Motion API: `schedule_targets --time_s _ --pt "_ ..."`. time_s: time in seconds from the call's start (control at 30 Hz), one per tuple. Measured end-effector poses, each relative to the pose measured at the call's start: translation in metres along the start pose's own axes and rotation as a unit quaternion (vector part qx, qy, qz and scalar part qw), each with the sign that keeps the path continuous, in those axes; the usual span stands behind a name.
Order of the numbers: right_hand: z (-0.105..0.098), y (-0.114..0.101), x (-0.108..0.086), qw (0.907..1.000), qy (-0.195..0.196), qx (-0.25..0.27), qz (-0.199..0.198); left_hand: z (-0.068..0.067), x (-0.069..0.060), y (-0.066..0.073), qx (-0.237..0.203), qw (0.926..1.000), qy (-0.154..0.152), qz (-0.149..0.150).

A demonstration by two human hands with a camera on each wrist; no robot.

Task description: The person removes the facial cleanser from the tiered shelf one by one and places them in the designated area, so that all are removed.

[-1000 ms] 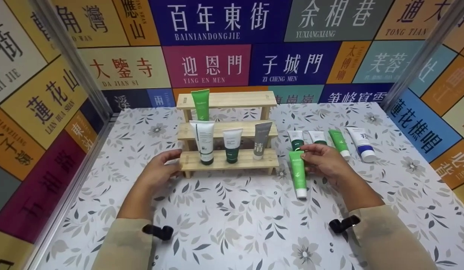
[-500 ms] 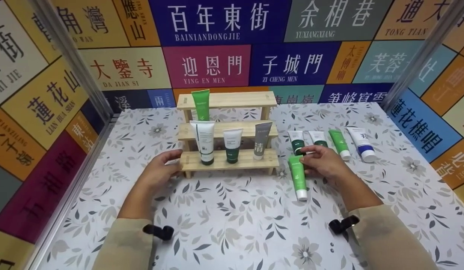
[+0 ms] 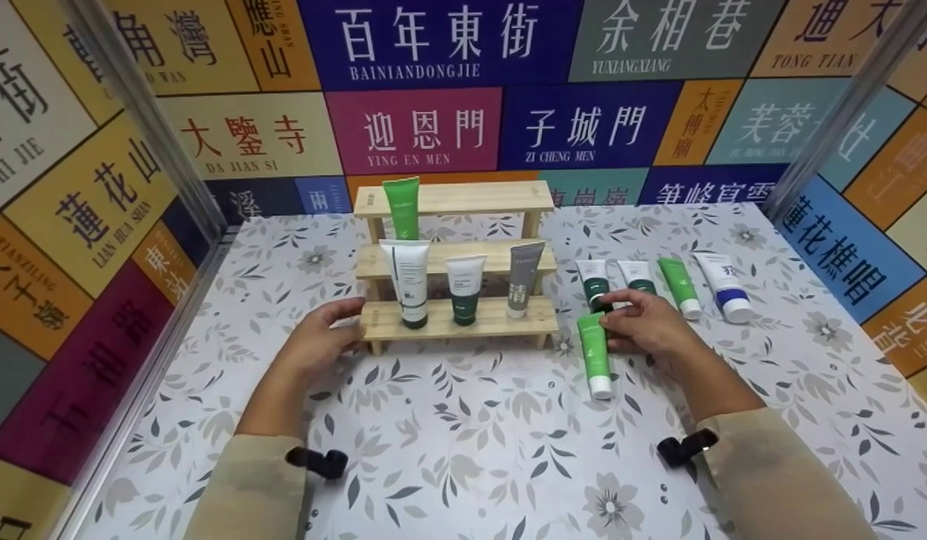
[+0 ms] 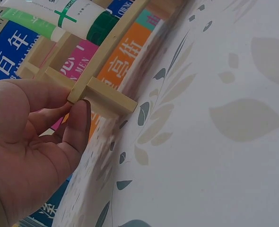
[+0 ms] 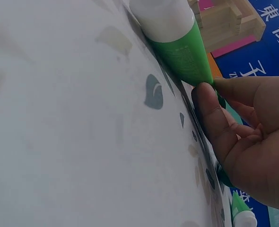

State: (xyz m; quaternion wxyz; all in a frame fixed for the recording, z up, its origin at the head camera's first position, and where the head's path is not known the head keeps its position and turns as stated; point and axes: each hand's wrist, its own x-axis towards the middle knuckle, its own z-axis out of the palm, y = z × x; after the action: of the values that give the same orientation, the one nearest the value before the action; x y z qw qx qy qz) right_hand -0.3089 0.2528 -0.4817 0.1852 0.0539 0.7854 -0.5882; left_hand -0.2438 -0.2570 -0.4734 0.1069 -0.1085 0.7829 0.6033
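Observation:
The left hand (image 3: pixel 319 343) pinches the left end of the wooden stand's lowest tier (image 3: pixel 456 324); in the left wrist view its thumb and finger (image 4: pixel 73 106) meet at the wood corner (image 4: pixel 78 92). With thumb and fingers, the right hand (image 3: pixel 651 330) pinches the upper, flat end of a green tube (image 3: pixel 596 356), whose white cap points toward the front. In the right wrist view that tube (image 5: pixel 184 54) lies against the table surface. On the lowest tier stand a large white tube (image 3: pixel 409 281), a small white and green tube (image 3: pixel 464 289) and a grey tube (image 3: pixel 522 281).
Another green tube (image 3: pixel 402 210) stands upright at the stand's upper left. Behind the right hand lie two white and green tubes (image 3: pixel 592 274) (image 3: pixel 636 271), a green one (image 3: pixel 678 285) and a white and blue one (image 3: pixel 724 285). Printed panels (image 3: pixel 426 45) enclose the back and sides.
The green tube at the right hand has shifted slightly toward the front since a second ago, its flat end now lower, still pinched. The left hand and the stand look the same.

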Motion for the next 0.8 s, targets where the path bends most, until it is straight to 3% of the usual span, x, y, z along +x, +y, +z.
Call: schedule_targets --time_s 0.4,0.63,0.8 --pt "-0.010 -0.002 -0.002 0.9998 0.003 -0.013 -0.014 -0.001 -0.001 0.002 0.003 0.9999 -0.001 -0.011" --pt "-0.013 -0.003 -0.002 0.9995 0.010 -0.029 -0.011 0.000 -0.001 0.000 -0.015 0.9998 -0.010 0.005" --pt "-0.012 -0.007 -0.004 0.9993 0.014 -0.032 -0.011 -0.001 0.000 0.000 -0.010 0.9999 -0.007 -0.010"
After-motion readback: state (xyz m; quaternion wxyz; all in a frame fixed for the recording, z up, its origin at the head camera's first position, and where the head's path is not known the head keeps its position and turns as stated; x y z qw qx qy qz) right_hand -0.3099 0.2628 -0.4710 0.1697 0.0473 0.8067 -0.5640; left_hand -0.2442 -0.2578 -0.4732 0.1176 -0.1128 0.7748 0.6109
